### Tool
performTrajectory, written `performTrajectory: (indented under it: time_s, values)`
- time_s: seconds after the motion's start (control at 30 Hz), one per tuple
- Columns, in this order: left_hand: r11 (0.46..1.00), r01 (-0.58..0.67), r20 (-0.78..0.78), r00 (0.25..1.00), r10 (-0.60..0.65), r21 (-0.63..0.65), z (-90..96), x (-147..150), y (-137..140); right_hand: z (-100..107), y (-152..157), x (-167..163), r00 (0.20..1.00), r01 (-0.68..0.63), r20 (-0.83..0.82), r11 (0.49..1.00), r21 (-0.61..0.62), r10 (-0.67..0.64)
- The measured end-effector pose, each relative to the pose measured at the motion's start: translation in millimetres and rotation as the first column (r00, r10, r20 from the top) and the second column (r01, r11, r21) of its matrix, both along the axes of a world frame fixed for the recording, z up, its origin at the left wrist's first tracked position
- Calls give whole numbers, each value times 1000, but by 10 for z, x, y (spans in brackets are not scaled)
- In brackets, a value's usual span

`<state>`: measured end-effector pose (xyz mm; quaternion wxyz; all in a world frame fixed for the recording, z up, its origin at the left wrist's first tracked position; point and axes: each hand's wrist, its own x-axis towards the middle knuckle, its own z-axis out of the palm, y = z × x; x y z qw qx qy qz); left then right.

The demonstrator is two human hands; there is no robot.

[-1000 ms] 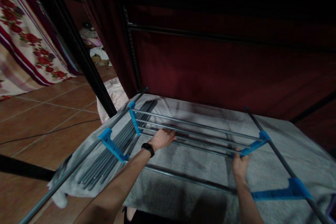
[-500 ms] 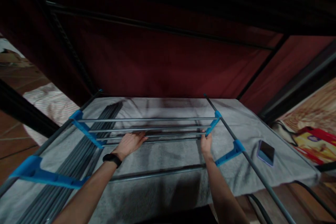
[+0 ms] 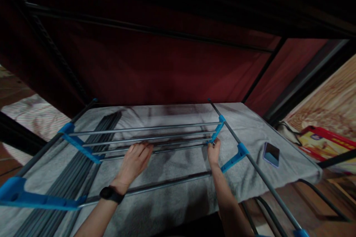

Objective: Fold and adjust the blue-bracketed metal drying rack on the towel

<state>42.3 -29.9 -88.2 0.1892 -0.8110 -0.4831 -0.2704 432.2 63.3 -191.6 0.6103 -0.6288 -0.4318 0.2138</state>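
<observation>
In the head view, the left hand (image 3: 136, 159), with a black watch (image 3: 111, 194) at its wrist, lay over the two lower of four thin grey metal rods (image 3: 167, 128). Its fingers were bent and close together; their tips were hidden, so I could not tell whether they gripped anything. The right hand (image 3: 213, 152) was curled nearly closed, its fingers and thumb holding the lower end of a short blue plastic bracket (image 3: 217, 129), where the lowest rod met it.

The rods ran past both hands, their far ends at another blue plastic bracket (image 3: 79, 144) left of the left hand. Nearer the person than both hands, a thicker grey metal crossbar (image 3: 172, 183) passed behind the forearms. A bundle of dark grey metal rods (image 3: 63, 185) lay left of the left hand on a pale grey plush cloth (image 3: 250, 122). Right of the right hand stretched a long grey metal side tube (image 3: 258, 174), and beyond it lay a dark-screened phone with a purple edge (image 3: 272, 154). A dark red fabric curtain (image 3: 178, 74) hung beyond both hands.
</observation>
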Motion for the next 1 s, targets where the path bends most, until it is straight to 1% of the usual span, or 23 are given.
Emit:
performTrajectory:
  time_s: [0.07,0.17,0.27,0.4,0.47,0.53,0.67,0.77,0.83,1.0]
  values:
    - [995,-76,22,997,75,58,84,33,9,76,-25,9,998,51,32,998,25,-51]
    - [985,-170,5,985,170,22,180,-31,100,263,42,47,994,71,84,996,48,-75]
    - [977,-207,-46,978,205,-43,192,-201,175,447,176,81,994,25,105,998,53,-31]
    - [957,-287,-98,954,283,-32,128,-466,177,579,294,68,998,-53,21,996,73,52]
    - [941,-337,-98,937,334,-19,111,-575,171,609,308,44,998,-67,-7,996,61,67]
    - [935,-354,-85,933,350,-35,116,-657,182,634,303,18,998,-58,-8,997,48,58]
    - [946,-302,-21,953,302,-120,151,-740,246,686,289,-9,999,-43,-3,998,46,43]
    - [953,-268,17,962,273,-141,165,-752,269,683,294,17,1000,-14,25,1000,18,13]
    - [956,-260,1,965,263,-136,169,-749,264,646,305,54,999,18,49,1000,-16,-17]
    - [954,-281,-127,955,268,-102,167,-745,250,530,347,141,996,19,82,999,-33,-16]
